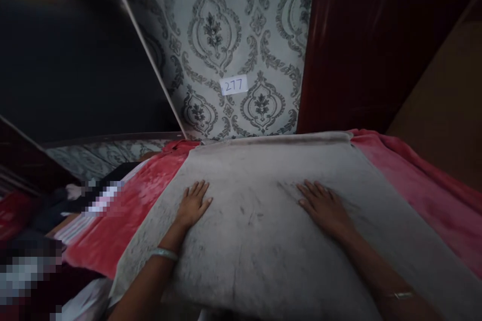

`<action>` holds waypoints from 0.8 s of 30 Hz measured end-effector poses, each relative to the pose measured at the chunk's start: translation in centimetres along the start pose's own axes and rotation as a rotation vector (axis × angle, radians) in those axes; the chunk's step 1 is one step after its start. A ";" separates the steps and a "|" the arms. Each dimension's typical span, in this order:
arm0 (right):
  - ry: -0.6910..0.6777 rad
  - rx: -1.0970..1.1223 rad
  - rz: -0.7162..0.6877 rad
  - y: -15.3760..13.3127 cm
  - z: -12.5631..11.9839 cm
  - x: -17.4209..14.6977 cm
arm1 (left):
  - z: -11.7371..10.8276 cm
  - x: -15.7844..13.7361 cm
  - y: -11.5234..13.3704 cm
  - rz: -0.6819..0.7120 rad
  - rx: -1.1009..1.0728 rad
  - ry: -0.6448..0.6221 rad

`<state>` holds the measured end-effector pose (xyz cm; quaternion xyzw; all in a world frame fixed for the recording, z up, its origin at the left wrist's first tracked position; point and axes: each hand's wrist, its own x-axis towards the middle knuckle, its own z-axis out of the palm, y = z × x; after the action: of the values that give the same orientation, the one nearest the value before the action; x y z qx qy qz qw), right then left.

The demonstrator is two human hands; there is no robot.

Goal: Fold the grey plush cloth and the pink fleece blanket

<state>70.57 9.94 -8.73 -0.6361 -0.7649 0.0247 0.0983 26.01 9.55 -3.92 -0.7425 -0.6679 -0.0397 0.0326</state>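
Note:
A pale grey cloth (248, 241) lies spread over the surface in front of me, with faint dark marks and creases near its middle. My left hand (193, 204) rests palm down on its left part, fingers spread and holding nothing. On the right part, my right hand (323, 206) also lies flat with its fingers apart. Beneath the grey cloth, a red blanket (146, 190) with a pale pattern shows on the left, and its pinkish-red side (410, 180) shows on the right. The grey cloth's far edge has a raised fold.
Behind stands a wall with grey damask wallpaper (213, 25), bearing a paper label (234, 85) marked 277. A large dark screen (75, 60) is at the left, a dark red panel (354, 40) at the right. Dark and light fabrics (48, 210) lie piled at the left.

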 end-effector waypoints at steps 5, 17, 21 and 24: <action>-0.002 0.007 0.031 -0.5 -0.6 0.1 | -0.1 -0.3 0.5 -0.003 0.018 -0.010; 0.102 -0.084 0.439 6.0 -1.9 -12.4 | -1.7 -2.1 -2.2 0.079 0.051 -0.069; 0.133 -0.133 0.522 6.2 -2.2 -16.0 | -1.4 -6.9 -6.5 0.027 0.074 0.010; 0.181 -0.160 0.547 5.2 -2.4 -16.8 | -0.4 -10.4 -9.9 -0.097 0.042 0.052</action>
<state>78.94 -5.69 -9.23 -0.8239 -0.5529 -0.0670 0.1051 15.12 0.28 -4.64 -0.7073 -0.7025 -0.0463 0.0637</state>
